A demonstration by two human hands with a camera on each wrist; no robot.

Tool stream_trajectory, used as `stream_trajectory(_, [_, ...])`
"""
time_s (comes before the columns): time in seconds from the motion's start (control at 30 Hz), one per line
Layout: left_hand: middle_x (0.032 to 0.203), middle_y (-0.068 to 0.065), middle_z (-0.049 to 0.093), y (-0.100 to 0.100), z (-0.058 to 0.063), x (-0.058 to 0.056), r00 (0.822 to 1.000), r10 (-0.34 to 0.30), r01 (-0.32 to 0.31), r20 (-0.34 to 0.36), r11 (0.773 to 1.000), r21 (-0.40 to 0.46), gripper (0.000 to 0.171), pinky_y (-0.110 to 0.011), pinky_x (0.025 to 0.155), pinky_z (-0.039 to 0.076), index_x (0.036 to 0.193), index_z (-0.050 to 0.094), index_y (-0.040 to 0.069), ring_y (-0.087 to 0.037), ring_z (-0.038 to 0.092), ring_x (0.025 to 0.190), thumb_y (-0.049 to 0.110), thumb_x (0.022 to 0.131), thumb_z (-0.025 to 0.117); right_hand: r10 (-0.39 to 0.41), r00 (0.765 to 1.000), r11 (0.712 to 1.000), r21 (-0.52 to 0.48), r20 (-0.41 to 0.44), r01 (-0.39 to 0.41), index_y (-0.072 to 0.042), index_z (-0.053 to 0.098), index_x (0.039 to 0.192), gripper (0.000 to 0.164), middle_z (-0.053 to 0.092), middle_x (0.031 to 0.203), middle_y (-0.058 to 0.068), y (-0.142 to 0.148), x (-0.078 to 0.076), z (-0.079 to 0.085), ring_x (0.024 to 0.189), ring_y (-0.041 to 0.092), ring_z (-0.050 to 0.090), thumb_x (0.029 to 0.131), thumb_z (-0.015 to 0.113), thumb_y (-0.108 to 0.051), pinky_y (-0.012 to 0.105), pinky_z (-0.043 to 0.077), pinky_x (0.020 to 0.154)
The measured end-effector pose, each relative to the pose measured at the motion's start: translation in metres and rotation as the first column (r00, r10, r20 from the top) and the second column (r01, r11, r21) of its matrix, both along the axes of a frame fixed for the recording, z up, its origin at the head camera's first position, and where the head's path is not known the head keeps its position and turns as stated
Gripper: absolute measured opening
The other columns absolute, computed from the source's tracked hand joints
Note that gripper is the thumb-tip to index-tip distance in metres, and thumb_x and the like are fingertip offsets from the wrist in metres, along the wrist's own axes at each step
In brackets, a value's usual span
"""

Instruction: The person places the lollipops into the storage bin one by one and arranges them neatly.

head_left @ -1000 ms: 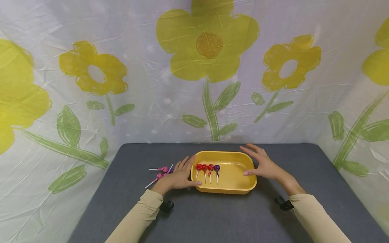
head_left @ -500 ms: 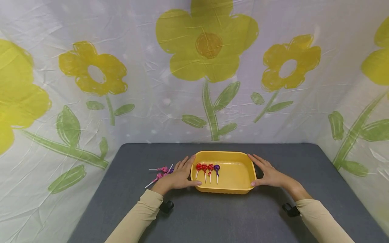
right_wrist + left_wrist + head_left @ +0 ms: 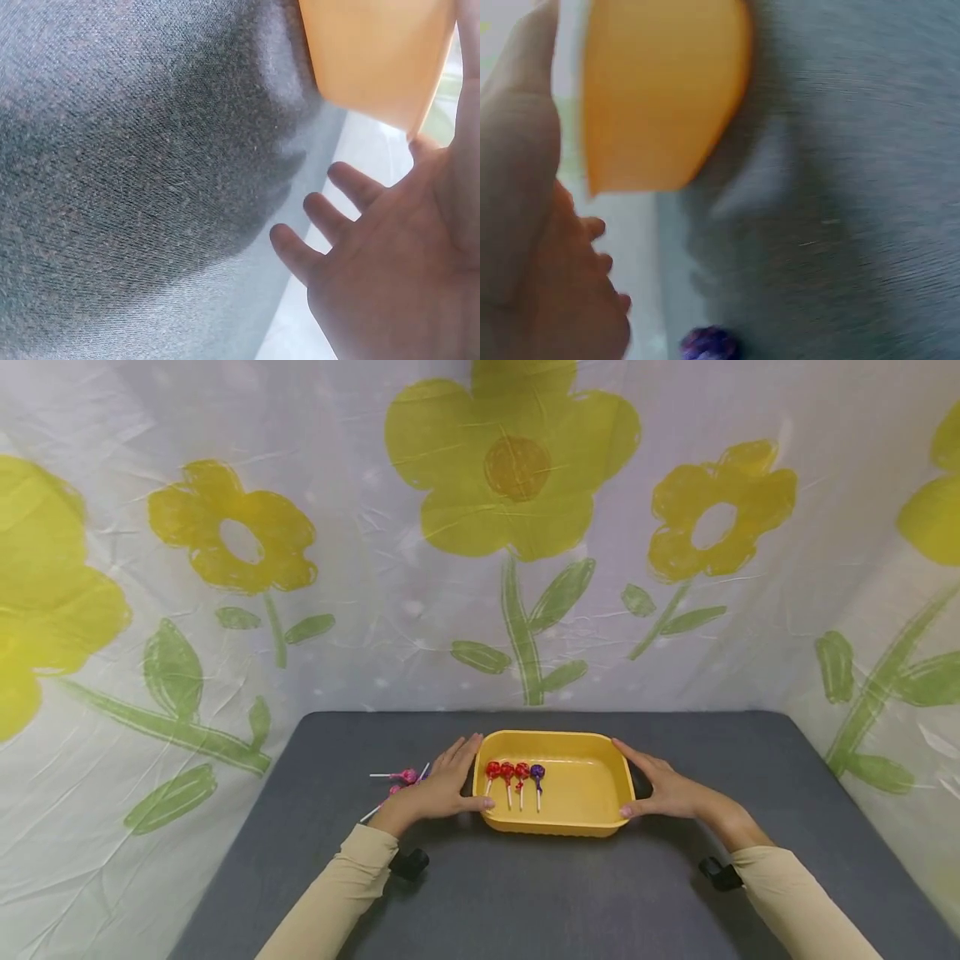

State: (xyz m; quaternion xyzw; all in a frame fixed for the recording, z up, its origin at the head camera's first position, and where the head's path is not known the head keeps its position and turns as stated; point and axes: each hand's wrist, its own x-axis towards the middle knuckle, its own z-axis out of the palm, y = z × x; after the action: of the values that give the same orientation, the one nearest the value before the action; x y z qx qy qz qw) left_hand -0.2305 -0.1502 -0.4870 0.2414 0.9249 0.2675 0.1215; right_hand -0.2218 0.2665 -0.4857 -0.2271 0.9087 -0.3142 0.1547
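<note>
A yellow plastic tray (image 3: 581, 783) sits on the dark table in the head view, with several lollipops (image 3: 507, 772) lined up in its left half, three red and one purple. My left hand (image 3: 438, 787) holds its left end, thumb over the front corner and fingers at the back corner. At the right end, my right hand (image 3: 671, 792) grips it the same way, between thumb and index finger. The right wrist view shows its other fingers (image 3: 300, 251) spread off the tray wall (image 3: 379, 56). The left wrist view is blurred.
Left of the tray lie loose pink and purple lollipops (image 3: 407, 776), partly hidden behind my left hand. One purple lollipop head (image 3: 709, 343) shows low in the left wrist view. A flower-printed cloth (image 3: 360, 610) hangs behind the table (image 3: 525, 893).
My right hand has come from above the tray's right side onto its right end. My left hand has shifted slightly away from me along the left end.
</note>
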Motion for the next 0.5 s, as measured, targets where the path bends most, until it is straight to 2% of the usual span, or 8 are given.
stream_trajectory(0.07, [0.167, -0.010, 0.017, -0.010, 0.006, -0.006, 0.998, 0.021, -0.014, -0.054, 0.993, 0.118, 0.094, -0.062, 0.120, 0.021, 0.160, 0.015, 0.017, -0.036, 0.016, 0.154, 0.050, 0.090, 0.068, 0.007, 1.000, 1.000, -0.011, 0.012, -0.007, -0.019, 0.006, 0.161, 0.115, 0.014, 0.164, 0.026, 0.000, 0.000, 0.000, 0.145, 0.058, 0.015, 0.078, 0.083, -0.040, 0.081, 0.023, 0.103])
stream_trajectory(0.1, [0.164, -0.011, 0.026, -0.017, 0.009, -0.009, 0.996, 0.040, -0.025, -0.074, 0.981, 0.192, 0.084, -0.062, 0.118, 0.028, 0.158, 0.025, 0.016, -0.036, 0.026, 0.151, 0.043, 0.092, 0.068, 0.008, 1.000, 1.000, -0.018, 0.020, -0.008, -0.018, 0.006, 0.161, 0.115, 0.013, 0.164, 0.026, 0.000, 0.000, 0.001, 0.144, 0.058, 0.015, 0.078, 0.082, -0.041, 0.081, 0.023, 0.102])
stream_trajectory(0.17, [0.152, -0.014, 0.048, -0.031, 0.015, -0.015, 0.994, 0.070, -0.037, -0.084, 0.941, 0.337, 0.062, -0.057, 0.110, 0.042, 0.149, 0.045, 0.012, -0.035, 0.047, 0.139, 0.032, 0.094, 0.068, 0.006, 1.000, 1.000, -0.021, 0.028, -0.005, -0.019, 0.005, 0.161, 0.115, 0.013, 0.164, 0.026, 0.000, 0.000, 0.001, 0.144, 0.059, 0.016, 0.078, 0.082, -0.041, 0.081, 0.024, 0.102])
stream_trajectory(0.27, [0.129, -0.015, 0.067, -0.053, 0.019, -0.023, 0.995, 0.094, -0.074, -0.020, 0.886, 0.458, 0.038, -0.047, 0.096, 0.055, 0.130, 0.065, 0.009, -0.029, 0.067, 0.115, 0.025, 0.095, 0.066, -0.002, 1.000, 1.000, -0.011, 0.029, 0.002, -0.022, 0.004, 0.161, 0.115, 0.013, 0.164, 0.026, 0.002, -0.001, 0.001, 0.143, 0.059, 0.017, 0.078, 0.082, -0.041, 0.081, 0.026, 0.100])
stream_trajectory(0.37, [0.118, -0.014, 0.073, -0.071, 0.014, -0.027, 0.992, 0.115, -0.124, 0.048, 0.868, 0.480, 0.031, -0.040, 0.087, 0.059, 0.119, 0.072, 0.009, -0.025, 0.072, 0.105, 0.027, 0.094, 0.069, 0.000, 1.000, 1.000, -0.008, 0.029, 0.000, -0.024, 0.004, 0.161, 0.115, 0.012, 0.164, 0.025, 0.003, -0.002, 0.000, 0.143, 0.059, 0.016, 0.079, 0.082, -0.041, 0.081, 0.026, 0.100])
stream_trajectory(0.5, [0.115, -0.013, 0.074, -0.083, -0.002, -0.029, 0.981, 0.159, -0.193, 0.113, 0.877, 0.441, 0.032, -0.036, 0.074, 0.061, 0.116, 0.073, 0.008, -0.027, 0.072, 0.096, 0.027, 0.090, 0.073, 0.003, 0.999, 1.000, -0.015, 0.037, -0.002, -0.023, 0.003, 0.161, 0.115, 0.011, 0.165, 0.025, 0.003, -0.002, -0.001, 0.144, 0.060, 0.015, 0.079, 0.082, -0.041, 0.082, 0.026, 0.100])
